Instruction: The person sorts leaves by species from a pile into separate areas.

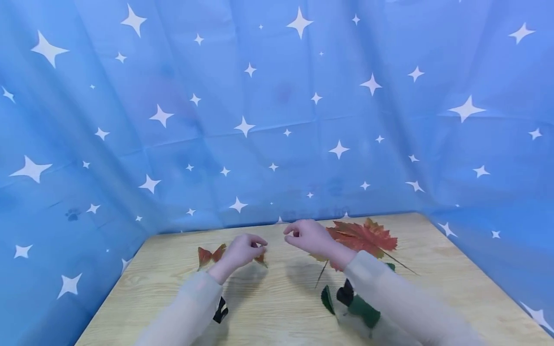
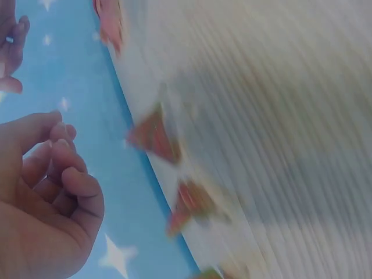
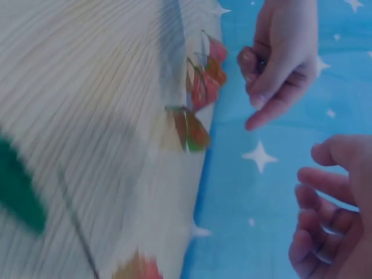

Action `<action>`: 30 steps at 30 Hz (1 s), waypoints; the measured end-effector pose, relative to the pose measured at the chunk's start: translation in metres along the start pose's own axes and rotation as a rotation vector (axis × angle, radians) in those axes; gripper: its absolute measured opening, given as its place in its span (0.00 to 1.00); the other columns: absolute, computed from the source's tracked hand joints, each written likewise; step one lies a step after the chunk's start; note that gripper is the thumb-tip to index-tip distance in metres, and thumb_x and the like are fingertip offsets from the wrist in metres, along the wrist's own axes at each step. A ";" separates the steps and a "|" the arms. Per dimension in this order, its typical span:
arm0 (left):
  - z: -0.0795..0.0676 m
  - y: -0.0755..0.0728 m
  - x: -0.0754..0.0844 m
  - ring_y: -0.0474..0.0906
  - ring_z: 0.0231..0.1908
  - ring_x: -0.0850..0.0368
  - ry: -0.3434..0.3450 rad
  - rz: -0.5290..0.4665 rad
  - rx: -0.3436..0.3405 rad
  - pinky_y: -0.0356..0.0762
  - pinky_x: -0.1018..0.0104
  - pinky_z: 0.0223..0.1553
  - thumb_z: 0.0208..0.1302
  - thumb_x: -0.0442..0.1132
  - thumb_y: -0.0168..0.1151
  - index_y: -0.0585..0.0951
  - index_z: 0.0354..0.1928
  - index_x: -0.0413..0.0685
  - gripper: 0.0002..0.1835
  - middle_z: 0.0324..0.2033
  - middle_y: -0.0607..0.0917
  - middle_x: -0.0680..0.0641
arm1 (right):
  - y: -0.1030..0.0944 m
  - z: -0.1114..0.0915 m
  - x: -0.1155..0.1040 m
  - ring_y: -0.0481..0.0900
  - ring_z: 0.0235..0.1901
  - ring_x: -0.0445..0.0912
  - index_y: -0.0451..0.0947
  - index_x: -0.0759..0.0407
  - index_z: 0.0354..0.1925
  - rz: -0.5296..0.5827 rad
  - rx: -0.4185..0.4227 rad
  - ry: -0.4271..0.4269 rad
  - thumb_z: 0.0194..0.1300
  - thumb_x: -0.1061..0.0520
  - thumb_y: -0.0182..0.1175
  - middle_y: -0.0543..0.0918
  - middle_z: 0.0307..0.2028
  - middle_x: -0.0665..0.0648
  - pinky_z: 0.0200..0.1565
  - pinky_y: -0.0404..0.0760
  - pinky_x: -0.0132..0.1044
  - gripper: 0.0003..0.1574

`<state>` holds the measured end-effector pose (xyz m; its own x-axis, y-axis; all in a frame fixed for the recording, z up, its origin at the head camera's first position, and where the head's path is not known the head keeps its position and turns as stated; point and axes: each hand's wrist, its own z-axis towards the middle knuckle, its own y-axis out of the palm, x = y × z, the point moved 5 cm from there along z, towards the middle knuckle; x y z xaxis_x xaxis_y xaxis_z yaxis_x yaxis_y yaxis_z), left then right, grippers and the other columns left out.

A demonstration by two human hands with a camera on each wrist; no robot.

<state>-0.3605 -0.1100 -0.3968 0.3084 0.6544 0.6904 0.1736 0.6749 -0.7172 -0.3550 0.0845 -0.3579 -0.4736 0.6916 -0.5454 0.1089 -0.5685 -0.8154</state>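
Note:
My left hand (image 1: pixel 242 250) is raised over the middle left of the table, its fingers loosely bent and nothing visible in them. Facing it, my right hand (image 1: pixel 312 236) hovers a short way off with relaxed fingers, also holding nothing that I can see. Small orange-red leaves (image 1: pixel 205 256) lie beside and behind the left hand; the left wrist view shows some of them (image 2: pixel 156 139), blurred. Large red maple leaves (image 1: pixel 363 236) with thin stems lie near the right wrist, partly covered by the forearm.
Dark green leaves (image 1: pixel 364 311) lie under the right forearm, nearer the front. The pale wooden table (image 1: pixel 169 278) ends at a blue star-patterned cloth (image 1: pixel 277 96) at the back and sides. Dark wrist straps (image 1: pixel 220 310) show below the sleeves.

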 end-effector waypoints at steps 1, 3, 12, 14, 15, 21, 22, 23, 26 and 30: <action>0.000 0.006 0.006 0.74 0.22 0.58 0.013 -0.006 -0.020 0.73 0.65 0.25 0.65 0.40 0.63 0.86 0.46 0.45 0.11 0.26 0.83 0.46 | -0.006 -0.005 0.003 0.55 0.12 0.41 0.85 0.49 0.48 -0.011 -0.002 0.009 0.68 0.48 0.59 0.67 0.11 0.48 0.19 0.60 0.35 0.14; 0.000 0.017 0.016 0.76 0.24 0.58 0.032 -0.011 -0.058 0.74 0.65 0.27 0.65 0.41 0.63 0.86 0.45 0.47 0.11 0.26 0.83 0.47 | -0.015 -0.015 0.010 0.56 0.12 0.41 0.85 0.49 0.47 -0.033 0.002 0.019 0.67 0.49 0.60 0.69 0.11 0.49 0.19 0.61 0.35 0.13; -0.005 0.059 0.049 0.76 0.20 0.59 0.079 -0.058 -0.172 0.74 0.65 0.23 0.64 0.41 0.65 0.87 0.45 0.44 0.11 0.26 0.85 0.48 | -0.051 -0.063 0.032 0.70 0.17 0.39 0.85 0.47 0.33 -0.058 0.013 -0.002 0.67 0.52 0.61 0.79 0.21 0.42 0.29 0.74 0.39 0.07; -0.004 0.068 0.054 0.75 0.18 0.59 0.081 -0.087 -0.188 0.73 0.66 0.22 0.64 0.40 0.65 0.87 0.45 0.42 0.11 0.26 0.85 0.46 | -0.058 -0.075 0.039 0.72 0.18 0.39 0.85 0.46 0.35 -0.057 0.014 0.010 0.66 0.52 0.62 0.81 0.24 0.40 0.30 0.75 0.38 0.06; -0.003 0.074 0.057 0.74 0.18 0.59 0.079 -0.111 -0.200 0.72 0.66 0.21 0.64 0.39 0.64 0.86 0.45 0.42 0.11 0.26 0.85 0.46 | -0.062 -0.082 0.043 0.72 0.17 0.39 0.86 0.47 0.37 -0.050 0.014 0.020 0.66 0.52 0.62 0.81 0.23 0.41 0.29 0.74 0.38 0.06; -0.004 0.102 0.069 0.69 0.15 0.60 0.040 -0.237 -0.284 0.71 0.63 0.20 0.65 0.39 0.63 0.86 0.43 0.41 0.10 0.22 0.82 0.47 | -0.074 -0.113 0.067 0.61 0.13 0.38 0.86 0.50 0.37 -0.035 0.006 0.065 0.65 0.54 0.63 0.78 0.18 0.44 0.21 0.66 0.34 0.06; -0.005 0.106 0.071 0.70 0.15 0.59 0.034 -0.244 -0.294 0.72 0.63 0.20 0.65 0.39 0.63 0.86 0.42 0.41 0.10 0.21 0.82 0.47 | -0.075 -0.118 0.070 0.62 0.13 0.38 0.86 0.50 0.36 -0.035 0.004 0.062 0.65 0.55 0.63 0.79 0.19 0.43 0.21 0.66 0.34 0.05; -0.006 0.109 0.072 0.70 0.15 0.59 0.031 -0.246 -0.300 0.73 0.62 0.20 0.65 0.38 0.64 0.86 0.41 0.41 0.09 0.21 0.81 0.47 | -0.075 -0.122 0.073 0.62 0.13 0.38 0.86 0.51 0.36 -0.032 0.000 0.055 0.65 0.55 0.63 0.79 0.20 0.43 0.21 0.66 0.34 0.05; -0.010 0.117 0.076 0.71 0.16 0.58 0.016 -0.250 -0.312 0.73 0.61 0.20 0.65 0.38 0.64 0.86 0.38 0.41 0.07 0.20 0.81 0.46 | -0.075 -0.133 0.083 0.67 0.15 0.38 0.86 0.53 0.36 -0.020 -0.002 0.048 0.65 0.55 0.63 0.81 0.24 0.42 0.22 0.70 0.34 0.06; -0.015 0.126 0.079 0.71 0.16 0.58 0.009 -0.253 -0.333 0.72 0.62 0.19 0.65 0.37 0.64 0.85 0.36 0.43 0.05 0.19 0.81 0.44 | -0.075 -0.146 0.097 0.73 0.20 0.39 0.86 0.56 0.38 0.012 0.013 0.079 0.64 0.55 0.64 0.83 0.28 0.45 0.24 0.73 0.35 0.07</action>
<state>-0.3000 0.0211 -0.4342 0.2248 0.4781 0.8490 0.5373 0.6661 -0.5174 -0.2813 0.2598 -0.3782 -0.4021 0.7175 -0.5687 0.1028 -0.5819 -0.8068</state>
